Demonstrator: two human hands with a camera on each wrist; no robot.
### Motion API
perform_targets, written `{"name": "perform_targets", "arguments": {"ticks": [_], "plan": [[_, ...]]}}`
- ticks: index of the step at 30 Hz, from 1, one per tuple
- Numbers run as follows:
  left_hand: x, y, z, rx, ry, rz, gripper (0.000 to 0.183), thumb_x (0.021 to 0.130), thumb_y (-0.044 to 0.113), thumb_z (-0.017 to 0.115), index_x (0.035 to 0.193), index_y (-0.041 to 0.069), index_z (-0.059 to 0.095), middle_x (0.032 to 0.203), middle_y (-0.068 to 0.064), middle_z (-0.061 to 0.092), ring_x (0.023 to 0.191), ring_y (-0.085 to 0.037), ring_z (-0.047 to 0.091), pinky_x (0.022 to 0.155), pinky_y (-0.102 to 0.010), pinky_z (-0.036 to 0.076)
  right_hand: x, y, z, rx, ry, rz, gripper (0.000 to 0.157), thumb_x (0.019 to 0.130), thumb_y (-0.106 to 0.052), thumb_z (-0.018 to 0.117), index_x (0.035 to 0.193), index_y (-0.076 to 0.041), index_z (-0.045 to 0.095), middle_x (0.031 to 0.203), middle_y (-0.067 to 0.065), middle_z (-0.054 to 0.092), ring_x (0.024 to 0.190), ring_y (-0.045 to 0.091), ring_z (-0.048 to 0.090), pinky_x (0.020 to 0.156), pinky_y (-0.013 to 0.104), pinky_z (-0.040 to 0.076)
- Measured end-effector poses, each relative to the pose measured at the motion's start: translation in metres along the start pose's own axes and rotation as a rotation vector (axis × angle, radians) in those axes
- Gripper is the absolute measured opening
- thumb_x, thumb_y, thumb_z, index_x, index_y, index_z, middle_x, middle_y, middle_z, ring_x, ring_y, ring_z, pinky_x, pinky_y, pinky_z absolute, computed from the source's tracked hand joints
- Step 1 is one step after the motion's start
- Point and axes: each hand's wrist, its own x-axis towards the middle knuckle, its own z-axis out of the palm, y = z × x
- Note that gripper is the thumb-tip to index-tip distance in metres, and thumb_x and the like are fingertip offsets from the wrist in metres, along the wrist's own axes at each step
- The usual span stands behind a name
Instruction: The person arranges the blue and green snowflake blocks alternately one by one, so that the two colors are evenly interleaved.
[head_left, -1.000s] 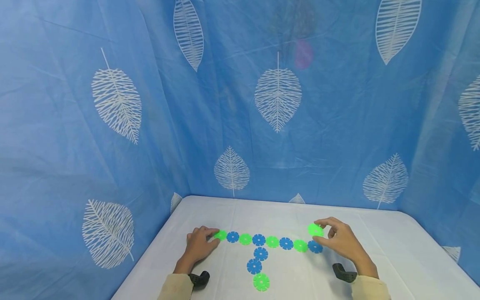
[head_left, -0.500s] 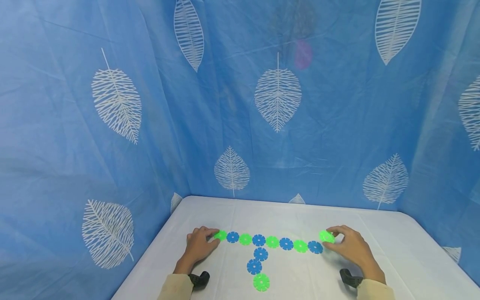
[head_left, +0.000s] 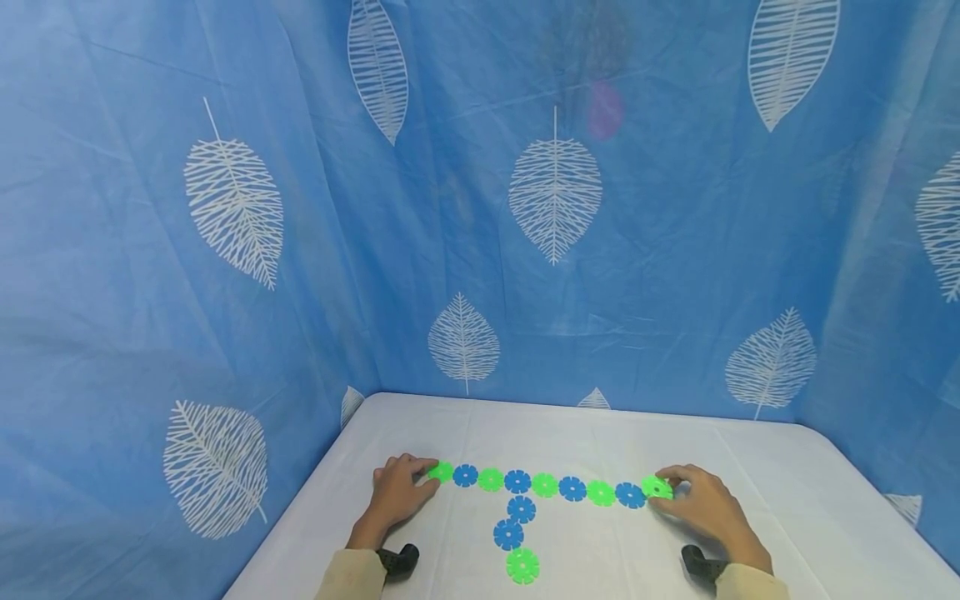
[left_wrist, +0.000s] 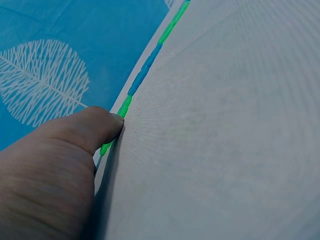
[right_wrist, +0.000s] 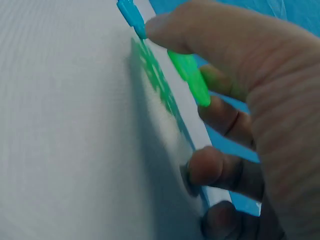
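The head view showed a row of round, notched plastic discs, alternately bright green and blue, across a white table surface (head_left: 570,542). At the row's left end, the person's left hand (head_left: 400,492) pinched a bright green notched plastic disc (head_left: 441,472) between thumb and forefinger; the left wrist view showed the thumb against its near side. A blue notched disc (head_left: 466,476) came next in line.

At the other end, the person's right hand (head_left: 705,504) gripped a second bright green notched disc (head_left: 657,487) by its edges, thumb nearer the body. This disc was tilted, and the right wrist view showed it raised off the table, with a green reflection below. It was just beside the row's last blue disc (head_left: 630,495); whether the two touched could not be told.

Below the middle of the row lay an upper blue disc (head_left: 521,508), then a lower blue disc (head_left: 508,534) slightly to the left, then a single green disc (head_left: 522,566) nearest the person. Both wrists carried a black device, the left device (head_left: 400,561) and the right device (head_left: 702,566), at cream sleeves. Behind hung a blue curtain (head_left: 660,250) with white leaf prints.
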Motion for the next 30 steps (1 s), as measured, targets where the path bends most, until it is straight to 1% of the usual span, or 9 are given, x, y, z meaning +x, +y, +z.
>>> {"name": "perform_targets", "arguments": {"ticks": [4, 10, 16, 24, 26, 30], "plan": [[-0.0003, 0.0002, 0.0005, 0.004, 0.002, -0.001, 0.034, 0.085, 0.038, 0.077, 0.117, 0.028, 0.074, 0.097, 0.007, 0.066, 0.094, -0.014, 0.052, 0.08, -0.039, 0.03, -0.0004, 0.0025, 0.0015, -0.003, -0.008, 0.014, 0.062, 0.075, -0.056, 0.081, 0.119, -0.014, 0.071, 0.108, 0.006, 0.069, 0.103, 0.035, 0.063, 0.081, 0.057, 0.048], [0.0001, 0.0004, 0.0015, 0.003, 0.007, 0.006, 0.033, 0.085, 0.037, 0.077, 0.117, 0.027, 0.074, 0.097, 0.006, 0.066, 0.094, -0.014, 0.052, 0.08, -0.04, 0.03, -0.001, 0.0038, 0.0014, 0.011, -0.029, 0.037, 0.063, 0.075, -0.055, 0.082, 0.119, -0.013, 0.071, 0.111, 0.008, 0.07, 0.11, 0.04, 0.062, 0.088, 0.062, 0.046], [0.0012, -0.0013, 0.0032, 0.012, 0.006, 0.008, 0.034, 0.085, 0.037, 0.076, 0.117, 0.028, 0.074, 0.097, 0.007, 0.066, 0.094, -0.014, 0.052, 0.081, -0.04, 0.03, -0.0006, 0.0045, 0.0006, 0.013, -0.045, 0.026, 0.064, 0.076, -0.054, 0.081, 0.121, -0.01, 0.07, 0.112, 0.01, 0.071, 0.115, 0.045, 0.059, 0.093, 0.066, 0.042], [0.0017, -0.0022, 0.0031, 0.01, -0.006, -0.004, 0.034, 0.085, 0.038, 0.076, 0.117, 0.029, 0.074, 0.099, 0.006, 0.066, 0.095, -0.015, 0.052, 0.081, -0.041, 0.03, 0.0002, 0.0039, 0.0012, 0.017, -0.074, 0.039, 0.065, 0.076, -0.055, 0.08, 0.123, -0.011, 0.07, 0.118, 0.013, 0.069, 0.12, 0.049, 0.056, 0.094, 0.068, 0.041], [0.0018, -0.0021, 0.0029, 0.006, -0.016, -0.014, 0.034, 0.085, 0.039, 0.076, 0.118, 0.029, 0.074, 0.099, 0.006, 0.066, 0.095, -0.014, 0.052, 0.082, -0.04, 0.03, 0.0003, 0.0043, 0.0016, 0.015, -0.075, 0.042, 0.065, 0.076, -0.055, 0.08, 0.123, -0.011, 0.071, 0.118, 0.014, 0.069, 0.121, 0.05, 0.055, 0.095, 0.069, 0.04], [0.0026, -0.002, 0.0019, 0.006, -0.022, -0.009, 0.034, 0.085, 0.039, 0.076, 0.118, 0.029, 0.074, 0.097, 0.006, 0.066, 0.094, -0.014, 0.052, 0.081, -0.04, 0.03, -0.0001, 0.0061, 0.0024, 0.016, -0.072, 0.047, 0.065, 0.075, -0.055, 0.08, 0.123, -0.012, 0.071, 0.119, 0.013, 0.069, 0.123, 0.05, 0.054, 0.096, 0.07, 0.039]]}}
